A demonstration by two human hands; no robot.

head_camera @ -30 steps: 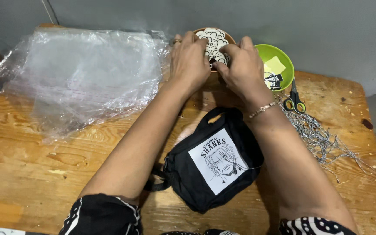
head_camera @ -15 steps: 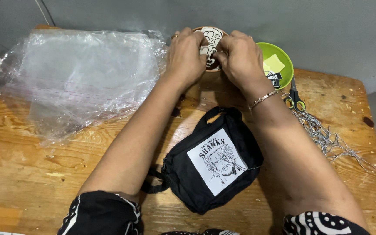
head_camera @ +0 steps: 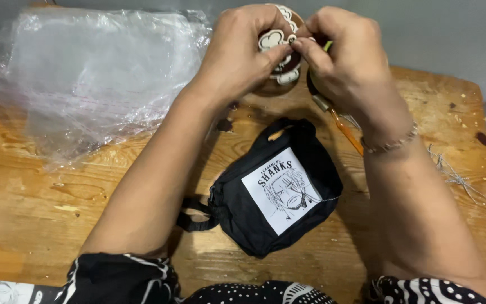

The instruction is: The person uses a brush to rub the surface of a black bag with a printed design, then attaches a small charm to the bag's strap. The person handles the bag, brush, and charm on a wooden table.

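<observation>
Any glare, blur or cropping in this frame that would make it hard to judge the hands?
Head view: soft, even light; the left hand and right hand are sharp, fingertips meeting on a round patterned piece cropped by the top edge; white glare patches on the clear plastic bags; arms shade the wooden table beside the black pouch.

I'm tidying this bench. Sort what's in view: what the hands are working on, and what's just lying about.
In hand:
- left hand and right hand, both pinching the round brown-and-white patterned piece

Lying about:
- small black fabric pouch with a white printed patch
- crumpled clear plastic sheets
- loose grey threads
- wooden table
</observation>
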